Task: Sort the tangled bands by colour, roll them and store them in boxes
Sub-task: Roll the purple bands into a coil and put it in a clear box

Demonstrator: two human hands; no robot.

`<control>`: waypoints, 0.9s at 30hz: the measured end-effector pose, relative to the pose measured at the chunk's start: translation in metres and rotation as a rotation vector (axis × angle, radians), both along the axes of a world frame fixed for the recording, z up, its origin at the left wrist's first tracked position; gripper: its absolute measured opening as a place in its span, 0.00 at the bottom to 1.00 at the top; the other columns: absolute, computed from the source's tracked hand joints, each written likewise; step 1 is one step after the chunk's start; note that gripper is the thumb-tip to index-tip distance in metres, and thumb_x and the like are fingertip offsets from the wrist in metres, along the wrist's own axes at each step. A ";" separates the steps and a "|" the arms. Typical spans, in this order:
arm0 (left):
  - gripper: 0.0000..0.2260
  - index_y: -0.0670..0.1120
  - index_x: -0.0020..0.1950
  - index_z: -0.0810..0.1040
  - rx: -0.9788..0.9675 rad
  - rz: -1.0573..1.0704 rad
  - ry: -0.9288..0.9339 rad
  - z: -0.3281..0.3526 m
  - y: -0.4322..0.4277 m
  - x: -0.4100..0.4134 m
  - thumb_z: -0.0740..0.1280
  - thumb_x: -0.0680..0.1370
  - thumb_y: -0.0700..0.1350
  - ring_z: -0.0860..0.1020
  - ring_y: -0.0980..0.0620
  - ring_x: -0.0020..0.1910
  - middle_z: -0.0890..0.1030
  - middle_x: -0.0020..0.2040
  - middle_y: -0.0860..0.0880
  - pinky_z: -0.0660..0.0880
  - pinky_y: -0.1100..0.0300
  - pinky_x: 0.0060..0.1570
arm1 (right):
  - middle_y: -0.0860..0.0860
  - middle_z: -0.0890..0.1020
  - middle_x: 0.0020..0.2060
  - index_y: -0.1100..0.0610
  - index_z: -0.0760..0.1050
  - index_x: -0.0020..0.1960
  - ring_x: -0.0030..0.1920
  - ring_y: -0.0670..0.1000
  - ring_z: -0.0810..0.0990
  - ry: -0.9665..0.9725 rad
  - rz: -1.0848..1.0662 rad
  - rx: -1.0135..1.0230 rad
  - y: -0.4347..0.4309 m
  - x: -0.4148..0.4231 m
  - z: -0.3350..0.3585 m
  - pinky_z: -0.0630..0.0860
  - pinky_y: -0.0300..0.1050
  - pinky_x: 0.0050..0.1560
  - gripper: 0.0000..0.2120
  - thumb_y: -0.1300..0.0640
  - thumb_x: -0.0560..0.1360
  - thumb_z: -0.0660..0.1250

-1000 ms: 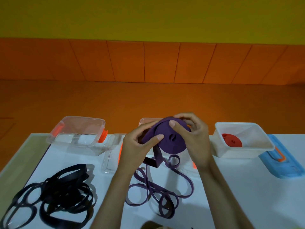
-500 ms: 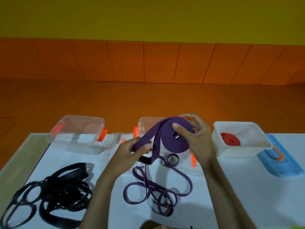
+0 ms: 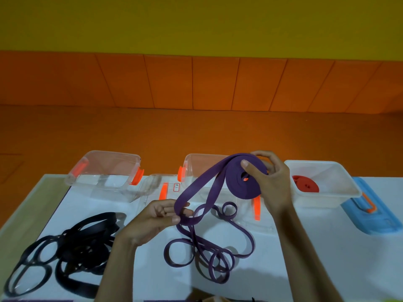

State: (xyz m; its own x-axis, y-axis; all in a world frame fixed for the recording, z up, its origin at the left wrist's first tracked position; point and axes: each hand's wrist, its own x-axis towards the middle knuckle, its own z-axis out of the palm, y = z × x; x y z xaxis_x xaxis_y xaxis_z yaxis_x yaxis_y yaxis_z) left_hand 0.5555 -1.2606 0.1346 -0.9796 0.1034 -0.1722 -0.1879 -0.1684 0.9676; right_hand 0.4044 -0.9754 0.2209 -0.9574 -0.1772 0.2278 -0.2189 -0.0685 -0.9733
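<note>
Two-handed hold on the purple band (image 3: 236,188): right grip (image 3: 273,186) curled round its rolled coil, left grip (image 3: 152,219) pinching the loose strand below-left. White box (image 3: 322,200) holds a red roll (image 3: 305,186).

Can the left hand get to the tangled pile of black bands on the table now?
Probably yes: the tangled pile of flat black bands lies just left of the left hand, with nothing between. But that hand pinches the flat purple band, so it should let go first.

Left hand (image 3: 157,216) has drawn down-left off the purple roll (image 3: 242,184); band (image 3: 196,185) now stretched between.
</note>
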 end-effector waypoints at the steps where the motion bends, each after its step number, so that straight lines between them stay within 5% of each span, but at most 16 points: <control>1: 0.19 0.43 0.62 0.85 -0.029 0.054 -0.015 0.000 0.003 -0.002 0.80 0.74 0.49 0.84 0.38 0.62 0.86 0.59 0.37 0.81 0.49 0.63 | 0.47 0.88 0.52 0.44 0.82 0.57 0.52 0.51 0.88 0.002 -0.002 0.007 0.001 0.001 -0.001 0.86 0.48 0.44 0.16 0.50 0.72 0.81; 5: 0.06 0.47 0.50 0.88 -0.278 0.473 -0.039 0.001 0.022 -0.021 0.80 0.75 0.44 0.88 0.41 0.45 0.88 0.49 0.43 0.85 0.56 0.40 | 0.41 0.88 0.50 0.39 0.80 0.56 0.52 0.46 0.87 0.048 -0.026 0.087 -0.001 0.005 -0.005 0.85 0.43 0.40 0.16 0.49 0.72 0.82; 8: 0.04 0.45 0.52 0.84 -0.407 0.777 0.002 0.001 0.035 -0.033 0.73 0.80 0.37 0.88 0.47 0.37 0.88 0.46 0.44 0.79 0.60 0.26 | 0.36 0.87 0.49 0.35 0.79 0.55 0.52 0.41 0.86 0.099 -0.058 0.140 -0.004 0.008 -0.007 0.82 0.36 0.38 0.17 0.49 0.72 0.82; 13: 0.16 0.55 0.63 0.80 -0.338 0.426 -0.120 0.007 0.032 -0.028 0.78 0.77 0.50 0.87 0.47 0.51 0.87 0.54 0.49 0.86 0.54 0.47 | 0.36 0.86 0.52 0.37 0.79 0.57 0.54 0.41 0.85 0.147 -0.057 0.180 0.002 0.007 -0.004 0.83 0.36 0.40 0.17 0.48 0.73 0.81; 16: 0.35 0.62 0.74 0.72 -0.465 0.103 -0.232 0.015 0.029 -0.022 0.80 0.69 0.62 0.81 0.51 0.64 0.81 0.66 0.56 0.79 0.54 0.61 | 0.36 0.85 0.53 0.36 0.79 0.57 0.56 0.41 0.84 0.163 -0.017 0.217 0.007 0.007 -0.002 0.82 0.35 0.40 0.17 0.46 0.72 0.81; 18: 0.41 0.65 0.79 0.63 -0.536 0.110 -0.160 0.026 0.034 -0.024 0.78 0.70 0.63 0.73 0.54 0.72 0.72 0.74 0.58 0.71 0.55 0.68 | 0.33 0.84 0.54 0.32 0.78 0.57 0.58 0.39 0.82 0.193 0.039 0.270 0.007 0.008 0.001 0.82 0.33 0.41 0.19 0.46 0.72 0.82; 22: 0.31 0.68 0.78 0.66 -0.376 0.173 0.250 0.059 0.059 -0.040 0.73 0.77 0.62 0.67 0.64 0.77 0.70 0.77 0.66 0.66 0.61 0.73 | 0.32 0.83 0.55 0.30 0.77 0.57 0.60 0.39 0.81 0.266 0.174 0.334 0.001 0.013 0.009 0.81 0.32 0.47 0.19 0.45 0.72 0.80; 27: 0.13 0.59 0.60 0.85 -0.294 0.255 0.420 0.073 0.077 -0.053 0.78 0.77 0.47 0.84 0.53 0.62 0.86 0.60 0.55 0.80 0.62 0.58 | 0.36 0.84 0.56 0.33 0.79 0.59 0.61 0.41 0.82 0.276 0.342 0.337 -0.005 0.017 0.014 0.80 0.31 0.50 0.18 0.47 0.73 0.80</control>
State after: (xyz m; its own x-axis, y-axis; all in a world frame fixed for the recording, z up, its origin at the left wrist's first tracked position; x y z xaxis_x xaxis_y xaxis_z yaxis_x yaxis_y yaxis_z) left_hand 0.5028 -1.1833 0.2080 -0.9580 -0.1382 0.2512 0.2340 0.1293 0.9636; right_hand 0.4219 -0.9803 0.2347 -0.7454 -0.5742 0.3387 -0.4888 0.1253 -0.8634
